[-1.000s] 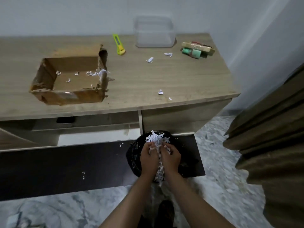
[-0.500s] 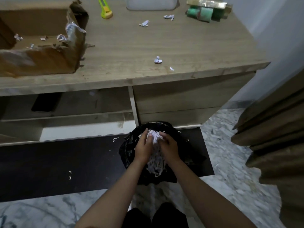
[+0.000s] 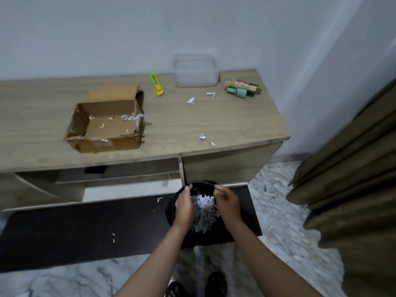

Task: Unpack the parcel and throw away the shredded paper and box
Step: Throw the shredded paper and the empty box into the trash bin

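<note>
From the head view we saw the left hand [image 3: 184,207] and right hand [image 3: 228,203] loosely curled, holding nothing, flanking the shredded paper [image 3: 203,211] inside the black bin bag [image 3: 171,211] (fingertips near its rim). The cardboard box [image 3: 107,125] sat on the desk [image 3: 225,125], near its front edge.

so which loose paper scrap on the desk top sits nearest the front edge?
The tiny scrap near the right front edge, just right of and nearer than the bigger clump. The other two lie far back by the clear container.
</note>
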Available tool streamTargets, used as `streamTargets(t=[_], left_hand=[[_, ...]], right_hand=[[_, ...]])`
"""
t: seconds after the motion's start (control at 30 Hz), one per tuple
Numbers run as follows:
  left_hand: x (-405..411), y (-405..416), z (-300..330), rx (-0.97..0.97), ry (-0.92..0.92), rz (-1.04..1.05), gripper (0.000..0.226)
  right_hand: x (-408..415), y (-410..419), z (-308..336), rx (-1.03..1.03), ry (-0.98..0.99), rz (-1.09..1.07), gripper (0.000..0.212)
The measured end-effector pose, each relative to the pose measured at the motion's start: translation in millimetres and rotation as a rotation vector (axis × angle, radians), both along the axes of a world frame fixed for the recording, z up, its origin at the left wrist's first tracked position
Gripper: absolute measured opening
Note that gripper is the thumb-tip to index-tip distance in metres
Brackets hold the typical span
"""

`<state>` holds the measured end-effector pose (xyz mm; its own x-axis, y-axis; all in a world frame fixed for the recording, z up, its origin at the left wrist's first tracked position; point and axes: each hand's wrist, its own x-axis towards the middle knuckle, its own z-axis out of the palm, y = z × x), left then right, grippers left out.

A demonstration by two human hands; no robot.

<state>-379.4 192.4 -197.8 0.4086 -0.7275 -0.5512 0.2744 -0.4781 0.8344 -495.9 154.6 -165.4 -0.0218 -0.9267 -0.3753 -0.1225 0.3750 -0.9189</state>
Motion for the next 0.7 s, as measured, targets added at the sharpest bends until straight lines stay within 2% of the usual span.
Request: streamTargets(t=[0.03, 0.1, 0.13, 0.17, 0.27, 0.33, 0.4, 0.5, 0.57, 0.63, 0.7], left_hand=[[0, 1, 22, -0.019, 0.054, 0.0, 0.07], [0, 5, 73, -0.075, 0.096, -0.019, 0.039], [0, 6, 89, -0.104, 0.076, -0.051, 0.032], [1, 5, 93, -0.118, 0.03, -0.095, 0.035], [8, -6, 98, -0.165, -0.116, -0.179, 0.064], [8, -10, 111, -0.196, -0.163, -0.211, 0.072], [7, -14, 121, -0.222, -0.227, -0.22, 0.068], [8, -24, 131, -0.291, -0.277, -0.182, 0.038], [7, -31, 138, -0.298, -0.219, -0.123, 0.023], [5, -40, 142, -0.293, -0.14, -0.084, 0.029], [3, -50, 142, -0.266, -0.046, -0.054, 0.048]], right_hand=[[0, 2, 14, -0.02, 0.005, 0.007, 0.022], [1, 5, 35, -0.073, 0.022, 0.033, 0.02], [3, 5, 43, -0.106, 0.031, 0.045, 0.019], [5, 4, 51, -0.136, 0.039, 0.048, 0.019], [10, -2, 72, -0.156, -0.005, 0.023, 0.02], [13, -8, 87, -0.182, -0.034, 0.032, 0.021], [13, -15, 97, -0.202, -0.063, 0.039, 0.021], [12, -25, 104, -0.2, -0.11, 0.056, 0.02], [9, -28, 108, -0.172, -0.139, 0.124, 0.019], [5, -28, 112, -0.161, -0.153, 0.222, 0.02], [2, -29, 115, -0.145, -0.162, 0.336, 0.019]])
